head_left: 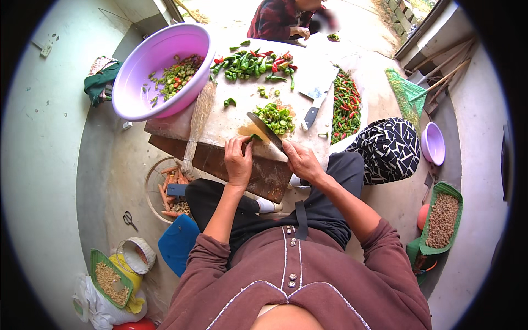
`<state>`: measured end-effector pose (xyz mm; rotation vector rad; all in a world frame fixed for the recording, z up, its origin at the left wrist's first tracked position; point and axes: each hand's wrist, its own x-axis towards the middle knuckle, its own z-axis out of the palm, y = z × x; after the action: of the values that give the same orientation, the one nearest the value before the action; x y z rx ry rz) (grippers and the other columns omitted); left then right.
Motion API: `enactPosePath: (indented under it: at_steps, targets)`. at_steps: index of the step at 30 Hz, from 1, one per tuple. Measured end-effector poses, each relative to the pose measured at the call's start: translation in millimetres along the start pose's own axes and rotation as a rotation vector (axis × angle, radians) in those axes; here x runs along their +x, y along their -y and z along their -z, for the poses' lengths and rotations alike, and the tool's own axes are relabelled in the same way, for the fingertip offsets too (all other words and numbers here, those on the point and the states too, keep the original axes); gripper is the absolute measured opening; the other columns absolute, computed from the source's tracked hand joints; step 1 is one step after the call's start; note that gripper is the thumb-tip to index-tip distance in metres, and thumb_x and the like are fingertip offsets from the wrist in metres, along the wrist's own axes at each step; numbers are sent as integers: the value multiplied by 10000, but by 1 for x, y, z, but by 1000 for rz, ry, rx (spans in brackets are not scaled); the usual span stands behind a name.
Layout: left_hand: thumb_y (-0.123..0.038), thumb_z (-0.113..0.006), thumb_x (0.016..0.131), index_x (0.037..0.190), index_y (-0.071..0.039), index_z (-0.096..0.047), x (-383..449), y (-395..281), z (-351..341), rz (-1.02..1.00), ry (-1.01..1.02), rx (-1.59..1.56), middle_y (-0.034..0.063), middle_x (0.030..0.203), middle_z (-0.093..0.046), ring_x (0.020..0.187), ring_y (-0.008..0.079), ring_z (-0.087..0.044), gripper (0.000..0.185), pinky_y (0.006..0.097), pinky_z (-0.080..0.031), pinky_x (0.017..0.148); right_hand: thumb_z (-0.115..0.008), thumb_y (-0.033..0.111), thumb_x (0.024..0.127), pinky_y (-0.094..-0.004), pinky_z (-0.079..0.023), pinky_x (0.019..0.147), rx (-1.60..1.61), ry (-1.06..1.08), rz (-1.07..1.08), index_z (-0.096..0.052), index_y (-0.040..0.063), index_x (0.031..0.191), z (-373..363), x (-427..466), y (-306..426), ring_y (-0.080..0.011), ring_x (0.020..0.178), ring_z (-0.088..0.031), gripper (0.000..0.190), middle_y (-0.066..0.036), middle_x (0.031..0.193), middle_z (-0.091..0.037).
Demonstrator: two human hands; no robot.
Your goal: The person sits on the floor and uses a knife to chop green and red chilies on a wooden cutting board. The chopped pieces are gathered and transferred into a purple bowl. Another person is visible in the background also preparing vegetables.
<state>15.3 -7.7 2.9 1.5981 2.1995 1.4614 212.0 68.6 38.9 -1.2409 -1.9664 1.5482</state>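
Observation:
My right hand [304,162] grips a knife [266,130] whose dark blade points up and left over the board. Between the fingers of my left hand [238,161] is a green chili pepper [253,137], held on the board near its front edge, left of the blade. Sliced green peppers [275,118] lie in a pile just beyond the blade. A cleaver [314,108] with a black handle rests to their right. Farther back is a heap of whole green and red peppers [255,66]. A curved green pepper [229,102] lies alone at the left.
A purple basin [123,88] with chopped peppers leans at the board's left, beside a straw brush [201,111]. A bag of red and green chilies [345,107] stands right. Across the board is another person [272,20]. A patterned cloth-covered thing [387,150] sits by my right knee.

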Motion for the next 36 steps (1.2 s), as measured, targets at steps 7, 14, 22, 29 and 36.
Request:
enactPosePath:
  at_steps: [7,14,22,29,36]
  targets:
    - [-12,-671,868,984,-18,-663,2,0,-7,-140,8,48,139,1000,-637,916,355,-594,116,463,-497,823,-532,426,1041,-531,-505,639,-320,-29,251,-628,88,1086,-5,-10,25,-466,772,-663,354,-251,785,-669]
    - [4,-672,830,993,32,-657,1,4,-9,-180,-8,102,184,1002,-624,906,399,-583,166,476,-505,793,-549,449,1027,-549,-495,562,-517,-33,322,-581,75,1043,-7,-14,29,-457,651,-656,376,-235,670,-646]
    - [-18,-653,863,975,37,-673,3,7,-14,-266,-53,140,214,980,-631,918,425,-588,127,489,-506,825,-549,477,1019,-552,-511,594,-575,-18,344,-593,67,1056,-12,4,23,-472,679,-660,414,-251,708,-663]
    - [-11,-681,849,963,-13,-707,-1,1,-6,-183,-6,49,136,1003,-683,954,342,-636,117,427,-528,834,-553,461,1021,-544,-519,635,-285,-107,303,-638,113,1116,-16,14,-5,-470,749,-666,371,-235,789,-682]
    - [-11,-685,854,982,-11,-706,-4,4,-7,-166,-23,80,156,982,-670,916,364,-633,129,444,-525,798,-533,471,1029,-537,-515,640,-441,46,261,-638,116,1106,-2,-4,23,-457,751,-668,378,-229,781,-677]
